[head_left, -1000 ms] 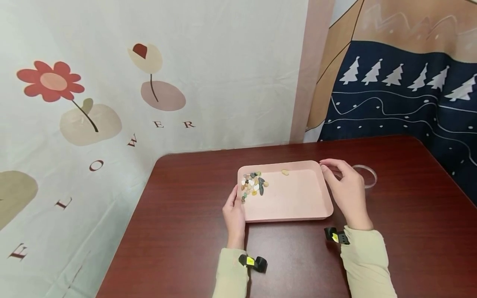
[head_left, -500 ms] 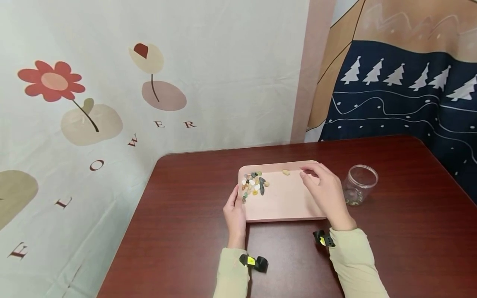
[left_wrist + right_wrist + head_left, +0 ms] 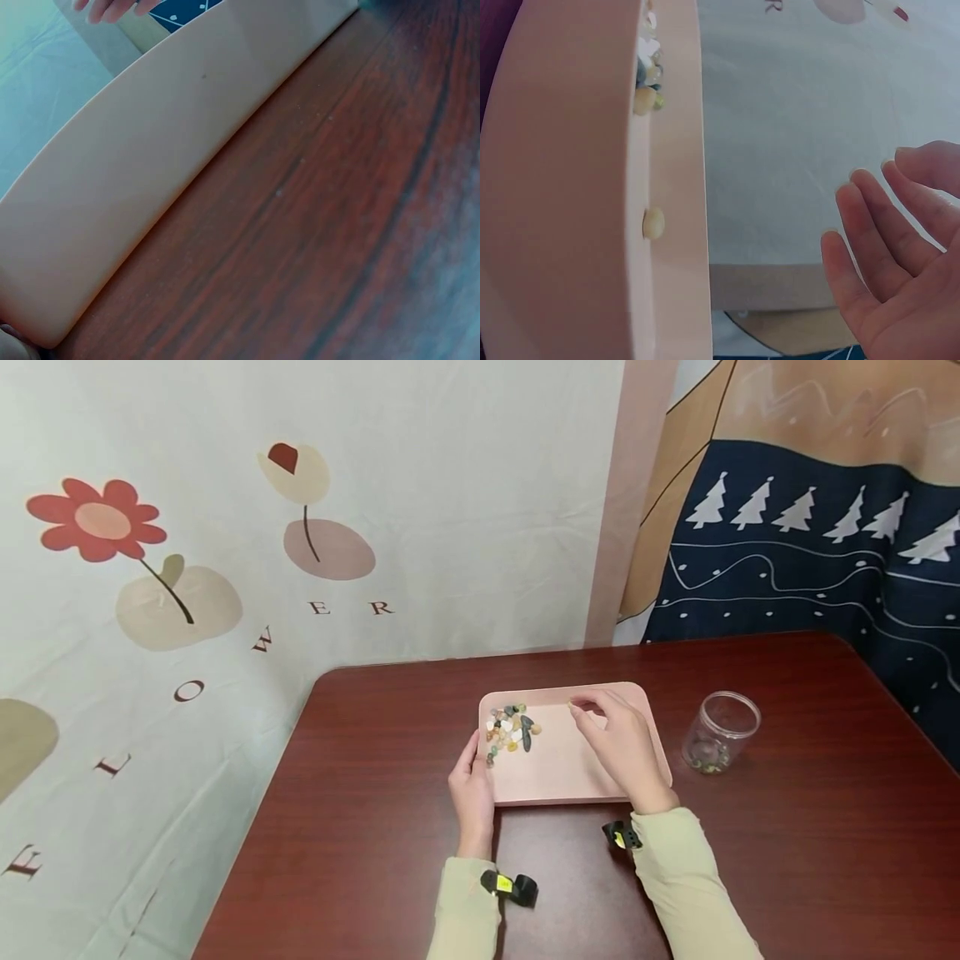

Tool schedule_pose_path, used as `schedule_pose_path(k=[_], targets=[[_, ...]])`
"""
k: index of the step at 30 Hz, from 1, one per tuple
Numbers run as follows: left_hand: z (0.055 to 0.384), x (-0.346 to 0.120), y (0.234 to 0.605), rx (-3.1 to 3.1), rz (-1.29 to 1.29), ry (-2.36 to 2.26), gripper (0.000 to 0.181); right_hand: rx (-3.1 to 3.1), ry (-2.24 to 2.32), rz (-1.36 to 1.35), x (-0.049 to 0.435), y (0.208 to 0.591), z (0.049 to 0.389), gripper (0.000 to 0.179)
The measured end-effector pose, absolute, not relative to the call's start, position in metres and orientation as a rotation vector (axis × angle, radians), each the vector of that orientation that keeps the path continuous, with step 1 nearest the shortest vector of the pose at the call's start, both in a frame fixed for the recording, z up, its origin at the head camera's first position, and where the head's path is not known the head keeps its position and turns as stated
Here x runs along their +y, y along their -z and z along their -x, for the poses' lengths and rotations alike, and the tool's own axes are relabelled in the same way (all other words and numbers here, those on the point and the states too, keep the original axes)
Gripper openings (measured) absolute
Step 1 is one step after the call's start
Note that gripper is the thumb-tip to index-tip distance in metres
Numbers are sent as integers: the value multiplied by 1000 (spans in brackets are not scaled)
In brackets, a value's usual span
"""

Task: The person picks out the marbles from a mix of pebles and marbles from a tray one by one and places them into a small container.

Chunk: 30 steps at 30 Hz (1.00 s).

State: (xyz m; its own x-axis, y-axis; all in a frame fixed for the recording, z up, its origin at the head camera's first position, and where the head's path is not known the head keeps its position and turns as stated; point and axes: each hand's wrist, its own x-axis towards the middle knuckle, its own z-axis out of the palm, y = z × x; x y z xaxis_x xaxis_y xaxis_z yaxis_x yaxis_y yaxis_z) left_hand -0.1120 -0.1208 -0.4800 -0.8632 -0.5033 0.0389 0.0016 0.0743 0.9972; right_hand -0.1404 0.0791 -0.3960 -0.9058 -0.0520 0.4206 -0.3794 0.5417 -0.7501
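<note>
A pink tray (image 3: 540, 781) lies on the table, with a cluster of mixed small pebbles (image 3: 504, 735) at its left end. My left hand (image 3: 472, 797) holds the tray's left side near the front corner, the thumb at the rim. My right hand (image 3: 618, 743) is over the tray with nothing in its fingers; in the right wrist view the fingers are spread and gently bent. A single pale yellow pebble (image 3: 654, 223) lies apart from the cluster, by the tray's far wall. The head view has the right fingertips overlapping it.
To the right of the tray stands a clear open jar (image 3: 722, 732) with several small greenish pebbles at the bottom. The dark red wooden table (image 3: 360, 827) reaches back to a flower-print cloth (image 3: 480, 527) and a navy cloth with white trees (image 3: 795, 560).
My right hand has moved left from beside the jar, across the tray's right end, to the lone pebble. The jar came into full view. My left hand stays at the tray's edge.
</note>
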Motion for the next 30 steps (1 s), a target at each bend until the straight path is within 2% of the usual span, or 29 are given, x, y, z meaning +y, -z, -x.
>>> schedule_pose_path(k=[21,30], targets=[[112,-123,480,-1978,-500,1812,35,-2694,-1198,-532,63,399,172,21],[113,-122,479,-1971,-477,1824,35,-2830,-1123,-528,59,396,191,21]])
